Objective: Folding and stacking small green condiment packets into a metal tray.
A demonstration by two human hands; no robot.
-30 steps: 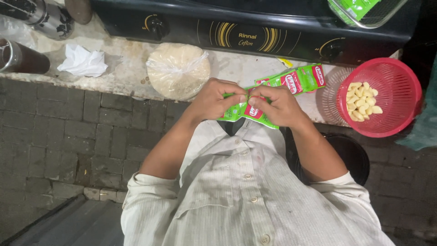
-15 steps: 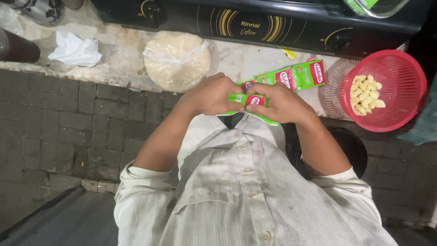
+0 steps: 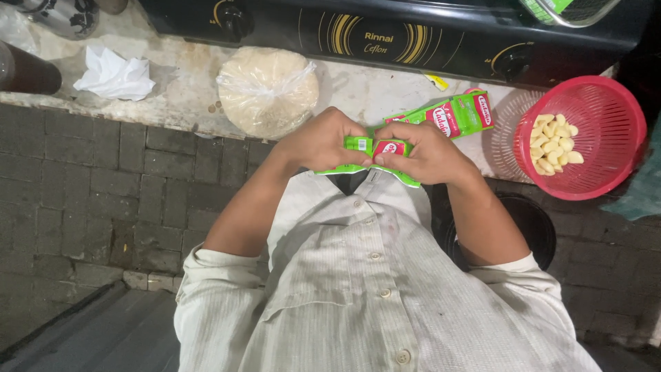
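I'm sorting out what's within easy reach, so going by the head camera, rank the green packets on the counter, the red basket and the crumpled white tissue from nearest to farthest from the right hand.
From the right hand:
1. Green packets, on the counter just beyond it.
2. Red basket, farther off on the right side, holding pale pieces.
3. Crumpled white tissue, far across on the left side.

Green-and-red sachet point(image 3: 375, 148) between left hand point(image 3: 323, 141) and right hand point(image 3: 427, 151); red basket point(image 3: 606, 110) of pale yellow pieces point(image 3: 554, 145) beyond the right hand; white crumpled tissue point(image 3: 113, 74) far beyond the left.

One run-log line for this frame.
left hand: grips green sachet | right hand: grips same sachet | nearby: second sachet, red basket
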